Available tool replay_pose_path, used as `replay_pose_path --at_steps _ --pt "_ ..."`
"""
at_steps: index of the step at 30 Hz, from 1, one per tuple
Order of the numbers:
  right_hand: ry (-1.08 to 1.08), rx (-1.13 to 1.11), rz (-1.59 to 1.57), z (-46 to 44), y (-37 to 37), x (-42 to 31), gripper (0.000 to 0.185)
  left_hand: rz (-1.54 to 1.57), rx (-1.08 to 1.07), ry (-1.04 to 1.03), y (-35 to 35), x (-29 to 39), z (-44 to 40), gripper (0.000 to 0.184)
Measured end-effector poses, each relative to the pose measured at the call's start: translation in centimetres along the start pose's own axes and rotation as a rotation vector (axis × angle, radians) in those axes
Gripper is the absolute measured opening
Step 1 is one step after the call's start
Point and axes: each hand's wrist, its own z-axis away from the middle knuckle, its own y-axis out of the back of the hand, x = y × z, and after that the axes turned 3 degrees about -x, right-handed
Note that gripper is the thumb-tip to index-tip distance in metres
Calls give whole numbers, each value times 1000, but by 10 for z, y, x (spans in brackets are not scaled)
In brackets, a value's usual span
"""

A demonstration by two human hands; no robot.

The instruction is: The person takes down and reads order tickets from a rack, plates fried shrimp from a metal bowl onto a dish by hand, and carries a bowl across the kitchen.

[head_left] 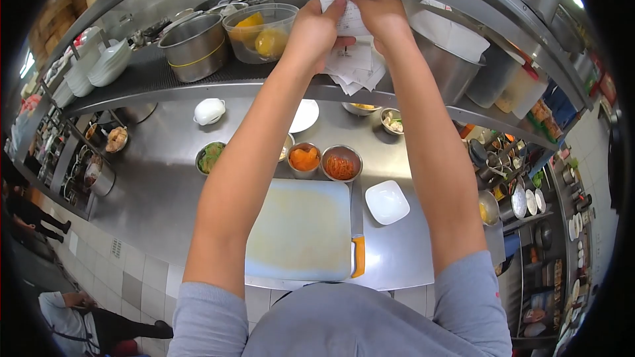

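Observation:
Both my arms reach up to the overhead shelf, where printed paper slips (345, 21) are held between my hands. My left hand (316, 32) is closed on their left side, its thumb lying over the paper. My right hand (382, 16) pinches the slips near the top right, with some fingertips hidden behind them. More loose paper slips (354, 61) hang just below, against the shelf edge. To the left of my left hand stands a clear plastic tub (239, 39) with yellow pieces inside. A large metal pot (444, 59) holding white material sits right of my right hand.
On the steel counter below lie a cutting board (297, 228), an orange-handled knife (358, 256) and a white square dish (387, 202). Bowls hold orange pieces (304, 159) and red shreds (340, 168). A metal pot (193, 47) stands on the shelf. Another person (86, 320) is at lower left.

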Motion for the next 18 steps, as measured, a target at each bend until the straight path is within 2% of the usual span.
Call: replay_pose_path --at_steps 4,6,10,12,18 --pt "50 38 -131 7 -9 1 58 9 29 36 -5 -1 -3 31" --pt "86 191 -111 11 -14 -2 52 2 50 39 -7 0 -2 30" --pt "95 158 -259 5 -20 8 41 -7 82 35 -10 2 -4 26" --pt "0 192 -313 13 -22 1 32 8 86 15 -11 2 -2 26" --pt "87 244 -507 23 -34 -3 31 108 163 -66 -13 0 1 27"
